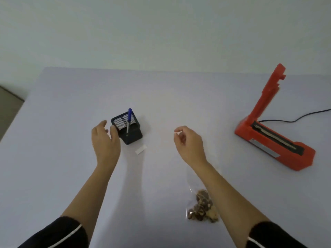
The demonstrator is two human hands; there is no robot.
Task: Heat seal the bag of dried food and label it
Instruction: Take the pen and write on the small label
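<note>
A clear plastic bag of brown dried food point(201, 206) lies flat on the table near me, partly under my right forearm. The red heat sealer point(274, 142) stands at the right with its arm raised. A small white label point(141, 149) lies in front of a black mesh pen holder point(128, 128) that holds a blue-capped pen point(129, 120). My left hand point(104, 140) hovers open just left of the holder, its thumb near the rim. My right hand point(188, 142) is raised mid-table, fingers loosely curled, thumb and forefinger nearly pinched, with nothing visible in them.
The sealer's black cable point(293, 119) runs off to the right edge. The pale table point(53, 122) ends at the wall behind and drops off at the left, where a strip of floor point(9, 104) shows.
</note>
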